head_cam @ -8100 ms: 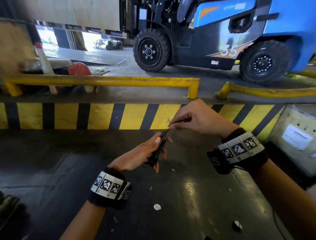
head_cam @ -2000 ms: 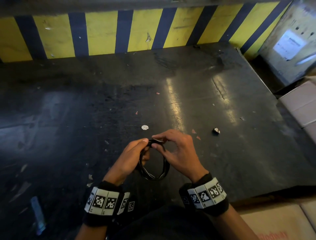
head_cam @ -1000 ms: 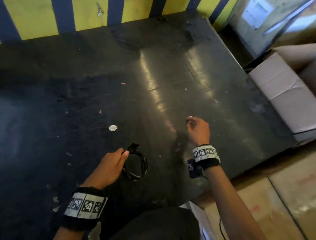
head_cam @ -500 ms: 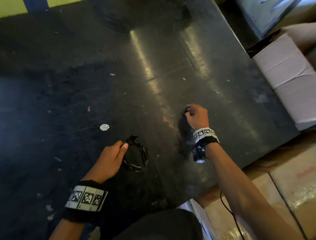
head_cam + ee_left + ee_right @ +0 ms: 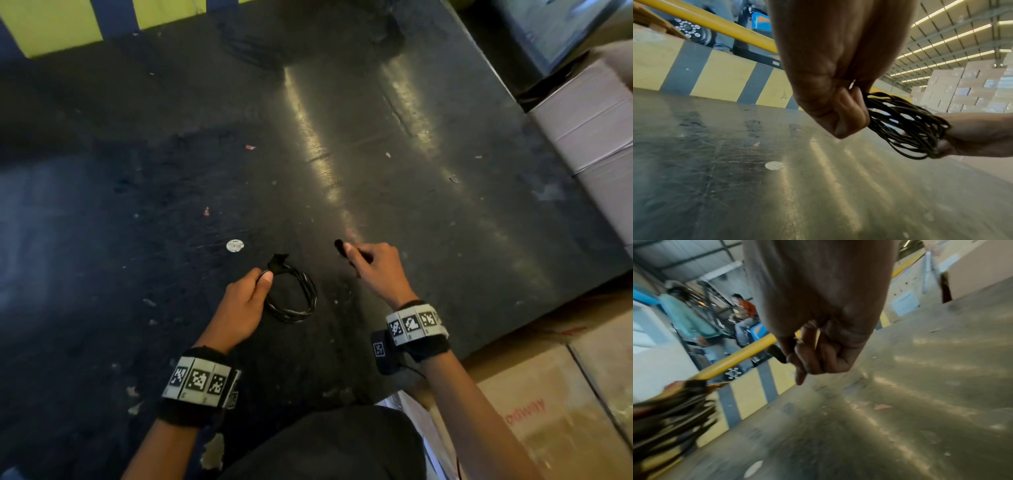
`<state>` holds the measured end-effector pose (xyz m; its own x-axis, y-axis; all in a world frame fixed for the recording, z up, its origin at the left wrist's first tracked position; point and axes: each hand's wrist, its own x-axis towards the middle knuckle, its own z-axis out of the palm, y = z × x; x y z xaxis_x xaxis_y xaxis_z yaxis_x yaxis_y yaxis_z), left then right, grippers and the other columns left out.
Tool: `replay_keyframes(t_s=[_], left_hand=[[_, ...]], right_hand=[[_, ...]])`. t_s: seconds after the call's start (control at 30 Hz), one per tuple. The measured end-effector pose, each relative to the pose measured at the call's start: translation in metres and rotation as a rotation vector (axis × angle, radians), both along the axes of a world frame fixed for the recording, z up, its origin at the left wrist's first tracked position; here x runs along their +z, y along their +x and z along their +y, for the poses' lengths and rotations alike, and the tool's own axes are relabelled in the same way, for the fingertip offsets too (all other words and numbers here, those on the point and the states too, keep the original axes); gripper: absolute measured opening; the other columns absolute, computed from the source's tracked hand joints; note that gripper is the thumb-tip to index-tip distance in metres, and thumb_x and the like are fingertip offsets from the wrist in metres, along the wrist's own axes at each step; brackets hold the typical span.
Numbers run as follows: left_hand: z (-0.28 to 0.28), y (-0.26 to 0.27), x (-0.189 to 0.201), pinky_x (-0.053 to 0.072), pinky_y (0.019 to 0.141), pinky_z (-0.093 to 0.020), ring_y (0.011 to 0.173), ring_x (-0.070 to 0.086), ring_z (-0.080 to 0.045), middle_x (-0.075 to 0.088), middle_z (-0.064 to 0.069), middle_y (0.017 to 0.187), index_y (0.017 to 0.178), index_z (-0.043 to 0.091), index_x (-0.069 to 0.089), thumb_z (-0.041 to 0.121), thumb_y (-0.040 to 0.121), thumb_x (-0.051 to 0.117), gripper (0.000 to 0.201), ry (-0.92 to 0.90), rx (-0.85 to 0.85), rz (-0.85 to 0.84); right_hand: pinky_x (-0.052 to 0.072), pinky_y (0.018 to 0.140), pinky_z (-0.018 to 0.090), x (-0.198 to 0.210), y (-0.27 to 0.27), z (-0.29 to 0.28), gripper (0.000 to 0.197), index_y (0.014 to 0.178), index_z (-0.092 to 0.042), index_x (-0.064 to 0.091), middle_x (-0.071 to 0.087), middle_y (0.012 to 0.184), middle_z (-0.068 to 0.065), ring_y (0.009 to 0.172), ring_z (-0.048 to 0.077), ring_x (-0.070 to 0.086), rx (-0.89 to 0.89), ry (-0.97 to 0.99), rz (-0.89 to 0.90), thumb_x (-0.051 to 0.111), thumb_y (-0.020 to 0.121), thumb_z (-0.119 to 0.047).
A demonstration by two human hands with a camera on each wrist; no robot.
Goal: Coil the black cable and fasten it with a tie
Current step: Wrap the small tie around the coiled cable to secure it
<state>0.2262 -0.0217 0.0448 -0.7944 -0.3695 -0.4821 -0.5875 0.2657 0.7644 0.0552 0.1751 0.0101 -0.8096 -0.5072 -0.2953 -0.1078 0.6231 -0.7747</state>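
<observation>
Red lettering on the cardboard box at the tabletop's near right corner is upside down and unreadable; the round white sticker on the tabletop is too small to read. The left hand pinches the coiled black cable, its fingers closed on the bundle near the near edge; a black tie sticks up at the pinch. The right hand is clenched round a small dark object I cannot identify; the right wrist view is blurred. The scuffed dark tabletop ends at a yellow-striped barrier, with stacked boxes beyond.
</observation>
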Motion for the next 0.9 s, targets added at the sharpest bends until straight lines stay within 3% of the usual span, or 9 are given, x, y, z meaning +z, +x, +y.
replay_keyframes(t_s=[0.1,0.23,0.37,0.43,0.53,0.63,0.7,0.8,0.9], left_hand=[[0.004,0.007,0.007,0.036,0.044,-0.024,0.048,0.044,-0.008,0.045,0.001,0.062,0.080,0.019,0.050,0.037,0.105,0.039,0.032,0.108,0.150,0.049],[0.010,0.012,0.024,0.032,0.039,-0.021,0.041,0.040,-0.004,0.042,0.005,0.057,0.084,0.015,0.050,0.040,0.104,0.039,0.034,0.253,0.318,0.157],[0.012,0.015,0.035,0.031,0.038,-0.021,0.043,0.039,-0.008,0.041,0.002,0.059,0.090,0.013,0.051,0.040,0.104,0.041,0.032,0.310,0.419,0.244],[0.012,0.018,0.037,0.031,0.037,-0.020,0.043,0.039,-0.008,0.041,0.000,0.060,0.089,0.014,0.051,0.039,0.104,0.042,0.031,0.298,0.470,0.265],[0.011,0.023,0.037,0.031,0.036,-0.019,0.042,0.040,-0.007,0.043,-0.005,0.064,0.100,0.006,0.055,0.040,0.103,0.044,0.035,0.311,0.524,0.291],[0.012,0.026,0.039,0.031,0.035,-0.021,0.041,0.040,-0.009,0.045,-0.007,0.065,0.109,0.000,0.054,0.041,0.102,0.047,0.042,0.314,0.571,0.335],[0.014,0.026,0.042,0.033,0.035,-0.024,0.041,0.042,-0.010,0.049,-0.007,0.064,0.110,0.003,0.057,0.041,0.101,0.048,0.039,0.285,0.566,0.374],[0.018,0.026,0.046,0.039,0.037,-0.028,0.043,0.050,-0.011,0.059,-0.003,0.063,0.109,0.011,0.061,0.040,0.101,0.050,0.033,0.250,0.526,0.397],[0.017,0.030,0.052,0.046,0.043,-0.028,0.056,0.062,-0.014,0.070,-0.007,0.085,0.114,0.014,0.060,0.042,0.101,0.046,0.034,0.186,0.481,0.338]], right_hand=[[0.054,0.079,0.037,0.006,0.024,-0.009,0.015,0.083,-0.025,0.069,0.069,0.061,-0.008,0.064,0.012,0.067,0.030,0.023,0.061,0.063,0.096,-0.030],[0.059,0.071,0.032,0.015,0.046,-0.020,0.011,0.082,-0.028,0.070,0.070,0.069,-0.005,0.065,0.011,0.068,0.124,0.039,-0.030,0.069,0.093,-0.028],[0.049,0.053,0.016,0.044,0.059,-0.029,0.011,0.093,-0.010,0.077,0.073,0.070,0.001,0.053,0.004,0.063,0.158,-0.182,-0.259,0.067,0.095,-0.014],[0.044,0.048,0.013,0.059,0.066,-0.032,0.015,0.097,-0.009,0.075,0.073,0.074,0.006,0.051,0.003,0.061,0.113,-0.339,-0.410,0.061,0.099,-0.012],[0.052,0.056,0.018,0.076,0.074,-0.033,0.021,0.104,-0.015,0.074,0.075,0.082,0.006,0.059,0.011,0.068,0.001,-0.522,-0.636,0.053,0.102,-0.013],[0.051,0.065,0.021,0.091,0.081,-0.033,0.023,0.113,-0.009,0.072,0.071,0.090,0.007,0.070,0.014,0.066,-0.046,-0.632,-0.759,0.052,0.102,-0.013],[0.049,0.069,0.021,0.097,0.087,-0.036,0.025,0.118,-0.004,0.070,0.068,0.089,0.002,0.074,0.011,0.062,-0.017,-0.617,-0.674,0.060,0.098,-0.016],[0.049,0.070,0.017,0.103,0.092,-0.040,0.025,0.116,-0.009,0.073,0.068,0.087,-0.006,0.075,0.003,0.059,0.004,-0.544,-0.392,0.068,0.094,-0.020],[0.047,0.065,0.013,0.111,0.087,-0.039,0.021,0.112,-0.006,0.073,0.066,0.078,-0.013,0.070,-0.001,0.056,0.029,-0.547,-0.289,0.064,0.097,-0.018]])
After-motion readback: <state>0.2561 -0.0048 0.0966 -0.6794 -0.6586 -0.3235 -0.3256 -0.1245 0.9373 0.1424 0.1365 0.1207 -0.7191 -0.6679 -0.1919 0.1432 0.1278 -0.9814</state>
